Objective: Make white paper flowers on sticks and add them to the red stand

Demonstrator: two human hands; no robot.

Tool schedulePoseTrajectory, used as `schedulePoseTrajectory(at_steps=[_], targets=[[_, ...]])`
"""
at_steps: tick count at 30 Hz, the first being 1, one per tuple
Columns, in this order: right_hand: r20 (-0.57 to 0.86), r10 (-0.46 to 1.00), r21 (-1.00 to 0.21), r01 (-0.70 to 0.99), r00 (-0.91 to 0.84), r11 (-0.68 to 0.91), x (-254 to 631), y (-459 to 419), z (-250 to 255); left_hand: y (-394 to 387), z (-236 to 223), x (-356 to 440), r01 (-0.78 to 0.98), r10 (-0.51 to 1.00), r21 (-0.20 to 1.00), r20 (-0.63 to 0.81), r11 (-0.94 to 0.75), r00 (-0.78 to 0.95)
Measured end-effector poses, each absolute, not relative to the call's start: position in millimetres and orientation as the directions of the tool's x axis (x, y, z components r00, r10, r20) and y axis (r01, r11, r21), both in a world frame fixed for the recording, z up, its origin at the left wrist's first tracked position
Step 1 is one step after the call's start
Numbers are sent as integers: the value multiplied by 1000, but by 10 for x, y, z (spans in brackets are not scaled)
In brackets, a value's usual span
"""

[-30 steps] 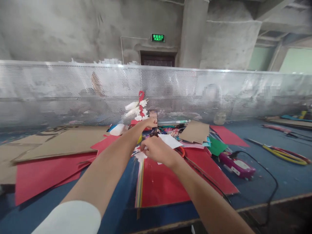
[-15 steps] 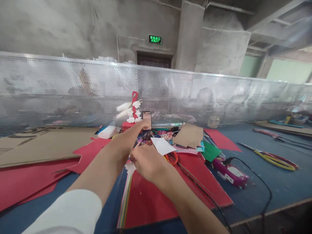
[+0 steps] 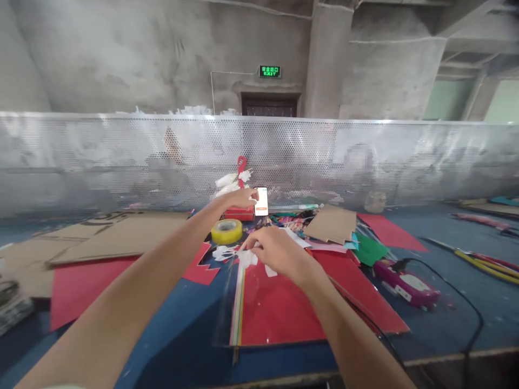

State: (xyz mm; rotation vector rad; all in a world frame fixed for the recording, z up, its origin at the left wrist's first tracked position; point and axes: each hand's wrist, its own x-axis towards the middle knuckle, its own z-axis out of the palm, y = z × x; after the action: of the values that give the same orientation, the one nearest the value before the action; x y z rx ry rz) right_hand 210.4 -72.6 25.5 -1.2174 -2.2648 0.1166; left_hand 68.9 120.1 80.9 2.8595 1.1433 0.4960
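My left hand (image 3: 242, 199) reaches far across the table and touches the lit screen of a phone (image 3: 261, 201) that stands propped upright by the mesh screen. A red-and-white paper craft (image 3: 240, 181) stands just left of the phone. My right hand (image 3: 276, 252) is closer to me, its fingers pinched on a white cut-out paper piece (image 3: 245, 258) above a stack of red sheets (image 3: 279, 308) with coloured edges. More white paper scraps (image 3: 223, 252) lie beside it.
A yellow tape roll (image 3: 226, 231) sits left of my right hand. Cardboard sheets (image 3: 113, 237) and red paper (image 3: 89, 281) cover the left side. A purple glue gun (image 3: 407, 280) with black cable lies right, beside green paper (image 3: 367, 248). A perforated metal screen (image 3: 121, 156) closes the back.
The view has swung slightly, so the yellow tape roll now shows. The phone screen has changed from a picture to a white page. My right hand has lifted the white paper piece a little.
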Motion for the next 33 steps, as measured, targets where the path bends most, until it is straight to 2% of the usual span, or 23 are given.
schedulePoseTrajectory(at_steps=[3,8,12,15,19,24,28,33], targets=[[453,791,-346,737,-410,580,2099,-722,286,750,773,278,691,695,107,216,-715,685],[509,761,-378,690,-401,617,2080,-631,247,277,451,-275,741,749,112,80,-662,657],[553,752,-445,635,-359,631,2061,-472,120,299,205,-459,777,782,99,130,-622,609],[552,763,-518,579,-337,630,2055,-353,19,360,81,-508,765,768,73,106,-640,632],[571,769,-592,505,-287,628,2031,-232,-84,358,-48,-539,731,738,101,121,-675,664],[503,830,-772,307,-241,557,2003,-103,-204,321,-101,-508,716,716,53,131,-696,686],[440,871,-868,144,-219,475,2064,-2,-286,318,-23,-497,730,716,14,208,-684,667],[399,892,-911,18,-212,412,2146,41,-311,268,107,-519,725,680,4,351,-688,644]])
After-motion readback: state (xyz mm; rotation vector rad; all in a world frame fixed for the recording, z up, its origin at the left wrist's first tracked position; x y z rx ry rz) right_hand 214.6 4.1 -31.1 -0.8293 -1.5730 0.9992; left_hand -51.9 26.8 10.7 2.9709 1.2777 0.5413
